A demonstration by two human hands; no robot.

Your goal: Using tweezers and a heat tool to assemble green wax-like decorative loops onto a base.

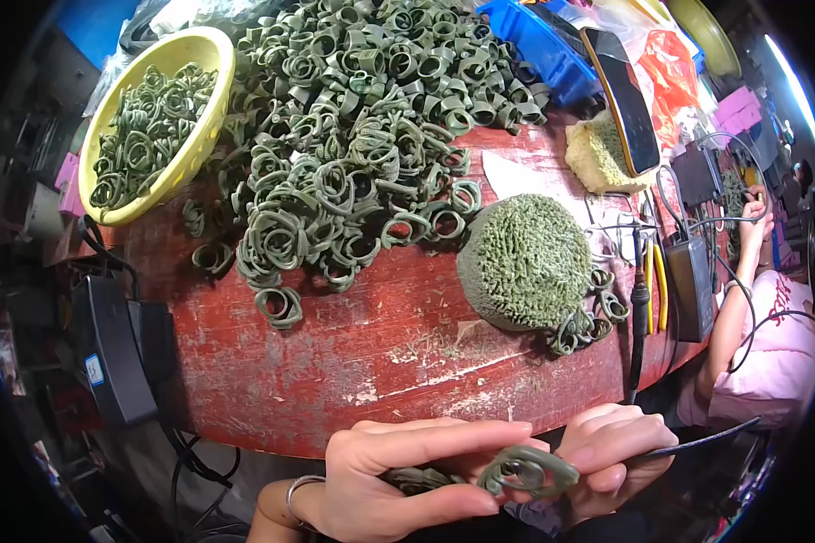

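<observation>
My left hand (380, 480), with a bangle at the wrist, pinches a green wax ring (530, 472) with a curled openwork front between thumb and fingers. More green pieces (421, 480) show inside its palm. Close against the ring, my right hand (611, 452) is closed around a corded tool, whose body and tip the fingers hide. A black cord (706, 436) runs out of that hand to the right. Both hands are just off the table's near edge. Beyond them, a round block with a rough green top (534, 258) stands on the red table (335, 362), several rings beside it.
A large heap of green rings (335, 136) covers the back. At left stand a yellow basket of rings (158, 127) and a black box (113, 353). Rightward are a phone (620, 100), yellow-handled pliers (656, 285), a black pen-like tool (638, 308) and a co-worker's arm (738, 281).
</observation>
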